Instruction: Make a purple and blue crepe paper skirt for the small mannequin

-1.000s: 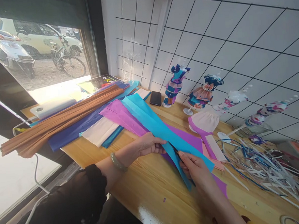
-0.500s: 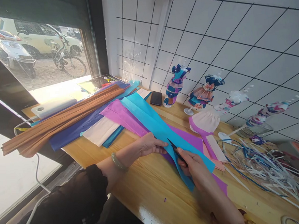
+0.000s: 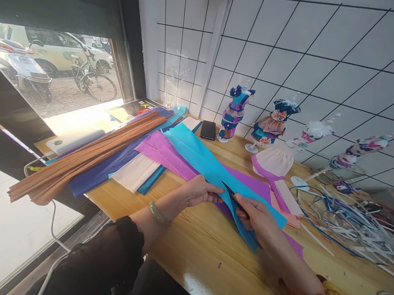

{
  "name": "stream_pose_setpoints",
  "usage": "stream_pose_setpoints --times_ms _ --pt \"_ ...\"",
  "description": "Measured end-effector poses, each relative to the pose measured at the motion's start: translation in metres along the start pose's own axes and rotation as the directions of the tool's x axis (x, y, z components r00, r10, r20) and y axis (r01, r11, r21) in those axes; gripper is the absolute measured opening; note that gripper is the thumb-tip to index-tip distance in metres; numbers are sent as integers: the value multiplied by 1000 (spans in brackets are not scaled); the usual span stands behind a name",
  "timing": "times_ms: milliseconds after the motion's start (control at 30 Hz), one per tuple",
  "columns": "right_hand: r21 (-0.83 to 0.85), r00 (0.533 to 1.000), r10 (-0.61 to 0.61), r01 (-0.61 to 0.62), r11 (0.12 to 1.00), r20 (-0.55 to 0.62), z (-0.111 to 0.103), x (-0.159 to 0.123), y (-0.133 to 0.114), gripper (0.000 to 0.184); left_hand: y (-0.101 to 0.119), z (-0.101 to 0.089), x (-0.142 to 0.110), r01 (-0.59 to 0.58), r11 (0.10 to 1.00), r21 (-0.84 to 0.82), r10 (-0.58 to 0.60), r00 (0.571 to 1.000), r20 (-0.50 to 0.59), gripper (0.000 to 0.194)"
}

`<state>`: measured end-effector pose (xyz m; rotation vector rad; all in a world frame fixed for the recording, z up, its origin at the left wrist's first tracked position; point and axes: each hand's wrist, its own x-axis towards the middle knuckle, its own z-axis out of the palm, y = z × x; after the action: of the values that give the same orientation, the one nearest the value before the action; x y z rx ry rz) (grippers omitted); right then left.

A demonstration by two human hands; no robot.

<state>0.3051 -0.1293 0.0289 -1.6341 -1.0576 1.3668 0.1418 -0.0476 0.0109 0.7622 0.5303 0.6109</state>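
My right hand (image 3: 254,214) is closed round dark-handled scissors (image 3: 231,193), whose blade lies along the blue crepe paper (image 3: 201,158). A strip of that sheet curls down beside the cut, next to the scissors. Between thumb and fingers, my left hand (image 3: 202,190) pinches the near edge of the blue sheet, just left of the blades. Purple crepe paper (image 3: 248,180) lies beneath the blue sheet and shows on both sides of it. The scissors' handles are mostly hidden in my right hand.
Brown crepe paper (image 3: 86,157) lies across other folded sheets at the left. A black phone (image 3: 208,130) lies near the wall. Several small mannequins, one in a blue and purple dress (image 3: 233,113), stand along the wall. Tangled paper strips (image 3: 361,226) cover the table's right side.
The whole view has shifted slightly, so things appear a little further right. Both hands keep their hold on the paper and scissors, with little visible movement.
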Motion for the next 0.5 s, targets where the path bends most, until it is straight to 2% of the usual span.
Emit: stream_pose_setpoints --times_ms 500 --pt "-49 996 -76 75 996 -35 4 1 -3 49 -1 -2 1 -24 1000 12 24 999 30 40"
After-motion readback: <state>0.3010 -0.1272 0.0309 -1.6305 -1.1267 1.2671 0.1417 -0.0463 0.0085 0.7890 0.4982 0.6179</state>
